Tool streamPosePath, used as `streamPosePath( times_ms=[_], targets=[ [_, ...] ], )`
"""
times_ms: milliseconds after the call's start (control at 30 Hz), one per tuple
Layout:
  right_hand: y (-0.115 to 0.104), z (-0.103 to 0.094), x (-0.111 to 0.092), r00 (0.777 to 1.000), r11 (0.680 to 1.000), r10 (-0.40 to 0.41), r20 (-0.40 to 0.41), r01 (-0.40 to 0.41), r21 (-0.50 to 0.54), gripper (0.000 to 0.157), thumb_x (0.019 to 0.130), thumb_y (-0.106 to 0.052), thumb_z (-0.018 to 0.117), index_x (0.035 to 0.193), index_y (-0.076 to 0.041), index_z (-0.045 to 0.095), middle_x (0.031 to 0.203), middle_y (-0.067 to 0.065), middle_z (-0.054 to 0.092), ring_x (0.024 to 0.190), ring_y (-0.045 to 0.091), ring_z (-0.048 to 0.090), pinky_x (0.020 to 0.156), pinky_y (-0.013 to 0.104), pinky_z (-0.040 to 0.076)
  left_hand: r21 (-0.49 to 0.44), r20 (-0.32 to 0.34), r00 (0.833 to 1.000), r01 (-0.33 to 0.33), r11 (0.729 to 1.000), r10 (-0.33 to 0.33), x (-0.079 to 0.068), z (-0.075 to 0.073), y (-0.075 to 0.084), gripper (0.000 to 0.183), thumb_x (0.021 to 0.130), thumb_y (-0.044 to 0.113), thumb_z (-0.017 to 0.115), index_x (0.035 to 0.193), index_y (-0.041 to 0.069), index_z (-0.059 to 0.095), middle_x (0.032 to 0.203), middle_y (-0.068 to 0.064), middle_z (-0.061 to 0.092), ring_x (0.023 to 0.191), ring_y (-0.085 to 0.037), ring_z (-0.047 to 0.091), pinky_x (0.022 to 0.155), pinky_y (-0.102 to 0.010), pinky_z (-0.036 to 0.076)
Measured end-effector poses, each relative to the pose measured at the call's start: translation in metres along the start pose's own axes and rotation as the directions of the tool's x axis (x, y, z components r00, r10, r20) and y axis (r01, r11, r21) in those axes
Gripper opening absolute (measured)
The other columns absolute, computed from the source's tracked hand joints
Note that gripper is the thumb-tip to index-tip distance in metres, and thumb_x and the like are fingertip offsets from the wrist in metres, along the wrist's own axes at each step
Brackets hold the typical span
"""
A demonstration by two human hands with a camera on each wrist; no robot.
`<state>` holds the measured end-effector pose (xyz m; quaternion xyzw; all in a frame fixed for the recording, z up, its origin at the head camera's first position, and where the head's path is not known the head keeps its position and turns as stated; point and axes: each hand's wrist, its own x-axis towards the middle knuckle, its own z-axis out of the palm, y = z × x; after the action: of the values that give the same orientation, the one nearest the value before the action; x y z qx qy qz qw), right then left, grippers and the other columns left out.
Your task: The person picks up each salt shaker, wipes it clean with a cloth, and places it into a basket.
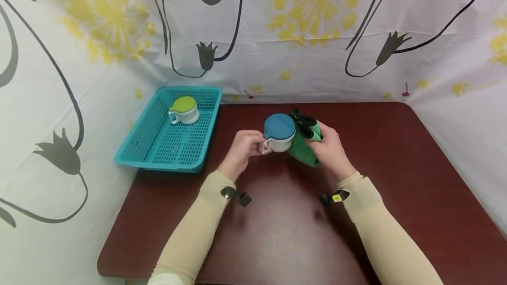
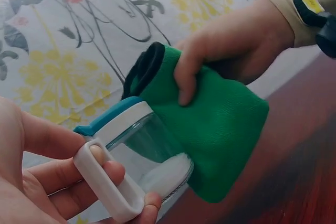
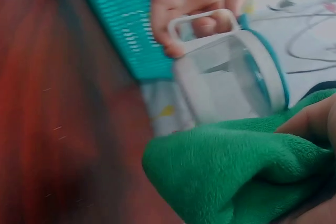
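A clear jar with a blue lid and a white handle is up off the table, white stuff visible low inside it. My left hand grips that handle, fingers through its loop. Bunched in my right hand is a green cloth with a black edge. The cloth lies against the jar's side, and the right thumb presses on it in the left wrist view. Part of the right hand's fingers is hidden behind the cloth.
At the table's back left stands a turquoise plastic basket, holding a similar jar with a green lid. The dark red table meets a flower-patterned curtain at the back and sides.
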<state>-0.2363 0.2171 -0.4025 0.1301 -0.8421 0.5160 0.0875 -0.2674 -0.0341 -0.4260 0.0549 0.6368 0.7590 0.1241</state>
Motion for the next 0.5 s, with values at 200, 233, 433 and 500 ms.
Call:
streamPosePath(
  times_ms=[200,233,433,500],
  targets=[
    [0.042,0.007,0.004,0.999,0.999,0.046,0.027,-0.045,-0.03,0.037,0.093,-0.003,0.065,0.129,-0.013,0.064,0.117,0.007,0.067,0.095,0.02,0.057,0.08,0.038,0.049,0.028,-0.007,1.0,-0.027,0.999,0.027,0.001,-0.002,-0.002,0.018,0.09,0.007,0.058,0.082,-0.005,0.068,0.078,-0.019,0.067,0.075,-0.037,0.068,0.082,-0.048,0.058],
    [0.047,0.008,0.005,0.999,0.998,0.052,0.015,-0.051,-0.028,0.037,0.093,-0.003,0.066,0.128,-0.014,0.065,0.116,0.006,0.067,0.094,0.02,0.056,0.079,0.038,0.048,0.038,-0.006,0.999,-0.044,0.998,0.045,0.001,-0.001,-0.002,0.018,0.09,0.008,0.058,0.082,-0.005,0.068,0.078,-0.019,0.067,0.074,-0.036,0.068,0.081,-0.048,0.058],
    [0.048,0.007,0.007,0.997,0.999,0.043,-0.065,-0.044,-0.018,0.033,0.091,-0.003,0.067,0.122,-0.016,0.068,0.105,0.006,0.068,0.088,0.019,0.056,0.075,0.034,0.047,0.055,0.001,0.997,-0.076,0.996,0.076,0.003,-0.001,-0.003,0.019,0.091,0.009,0.06,0.084,-0.006,0.069,0.078,-0.018,0.067,0.075,-0.037,0.066,0.08,-0.046,0.058],
    [0.033,0.004,0.005,0.996,1.0,0.018,-0.088,-0.019,-0.017,0.035,0.091,-0.001,0.066,0.123,-0.013,0.069,0.102,0.009,0.068,0.086,0.02,0.055,0.073,0.032,0.045,0.046,-0.004,0.997,-0.073,0.996,0.073,0.003,-0.001,-0.004,0.019,0.091,0.009,0.059,0.084,-0.006,0.07,0.079,-0.019,0.067,0.077,-0.038,0.067,0.081,-0.047,0.058]
  ],
)
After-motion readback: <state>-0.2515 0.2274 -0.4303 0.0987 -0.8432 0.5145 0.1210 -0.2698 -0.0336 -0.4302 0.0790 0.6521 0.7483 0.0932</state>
